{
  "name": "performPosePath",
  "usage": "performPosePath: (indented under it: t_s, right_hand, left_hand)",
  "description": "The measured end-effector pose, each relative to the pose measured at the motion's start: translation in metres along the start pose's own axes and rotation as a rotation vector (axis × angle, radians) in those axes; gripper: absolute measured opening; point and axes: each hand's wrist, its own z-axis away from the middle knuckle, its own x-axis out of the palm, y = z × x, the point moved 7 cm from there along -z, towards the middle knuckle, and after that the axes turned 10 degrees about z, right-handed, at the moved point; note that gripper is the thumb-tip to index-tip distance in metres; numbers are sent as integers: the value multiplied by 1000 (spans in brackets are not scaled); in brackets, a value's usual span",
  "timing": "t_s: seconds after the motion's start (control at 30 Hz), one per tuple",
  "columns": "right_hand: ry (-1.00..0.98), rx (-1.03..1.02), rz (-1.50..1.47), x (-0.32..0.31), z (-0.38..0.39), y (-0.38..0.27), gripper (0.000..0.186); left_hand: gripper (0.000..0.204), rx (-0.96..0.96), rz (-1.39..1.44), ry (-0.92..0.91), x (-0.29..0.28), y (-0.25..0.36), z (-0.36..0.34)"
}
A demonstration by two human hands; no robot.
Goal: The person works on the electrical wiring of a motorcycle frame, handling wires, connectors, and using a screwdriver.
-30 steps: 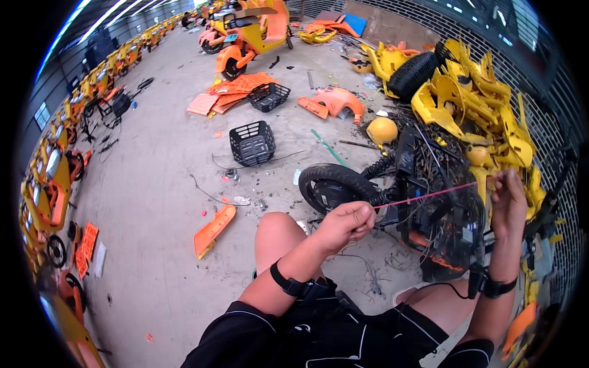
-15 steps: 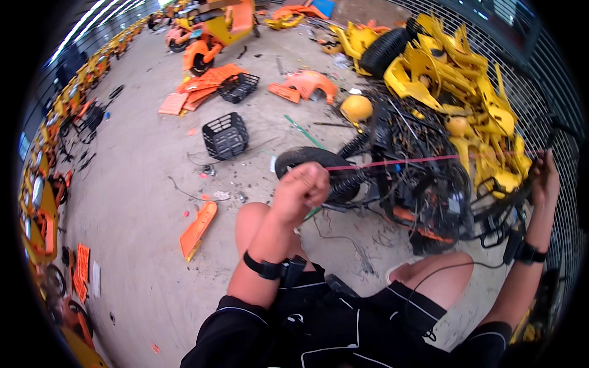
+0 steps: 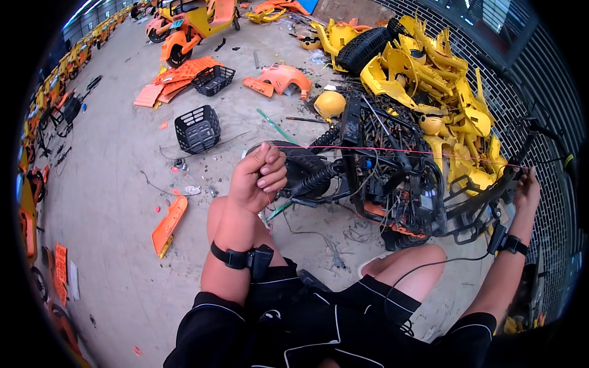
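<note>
My left grip is closed on a thin red cord and my right grip pinches it farther along, so it already runs straight across my view of the black scooter frame, mostly bared, inner parts still mounted, toward the right edge of the floor.

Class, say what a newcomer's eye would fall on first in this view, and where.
Probably the heap of yellow panels near the brick-patterned wall, upper right. Then the thin red cord, stretched nearly straight between the left hand and right hand, crossing in front of the black vehicle frame.
</note>
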Motion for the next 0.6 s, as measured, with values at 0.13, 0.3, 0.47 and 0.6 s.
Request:
performPosePath:
  t_s: [0.13,0.3,0.47,0.6]
  right_hand:
    - [-2,7,1,-60,-47,12,27]
    - [111,1,-4,-103,-67,38,26]
    - [114,14,-14,-200,-103,53,27]
    - [143,-11,44,-249,-103,40,25]
  left_hand:
    - [31,-50,52,-7,1,-5,0]
    - [30,-3,59,30,-5,9,6]
    - [32,-3,32,10,-6,9,0]
    - [32,-9,-10,-9,-7,4,-1]
